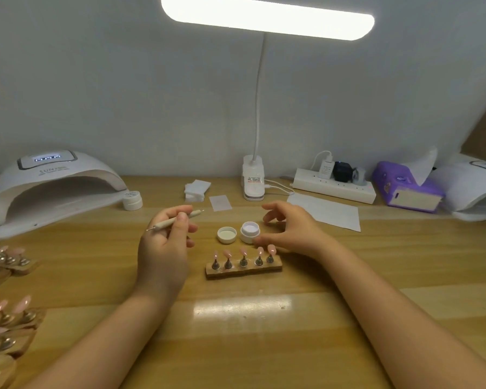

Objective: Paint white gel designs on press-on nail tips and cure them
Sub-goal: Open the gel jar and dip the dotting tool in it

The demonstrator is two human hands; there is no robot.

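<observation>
Five pink nail tips (242,251) stand upright on a wooden holder (243,270) mid-desk (264,332). The left hand (166,240) pinches a dotting tool (176,219); the right hand (289,228) hovers with loose fingers by the open gel pot (249,232).

Wooden stand (243,270) with five nail tips (243,251) sits at table (264,346) centre; open gel pot (249,232) just behind it, its lid (226,234) beside the pot on the left. Left hand (166,242), holding dotting tool (174,220), is left of the lid; right hand (292,228) is right of the pot, thumb at its base. Cure lamp (51,189) far left rear with closed jar (132,200) at its right; desk lamp clamp (253,178) rear centre, power strip (334,186) and tissue pack (407,186) to its right; more nail stands (6,318) at left edge.
</observation>
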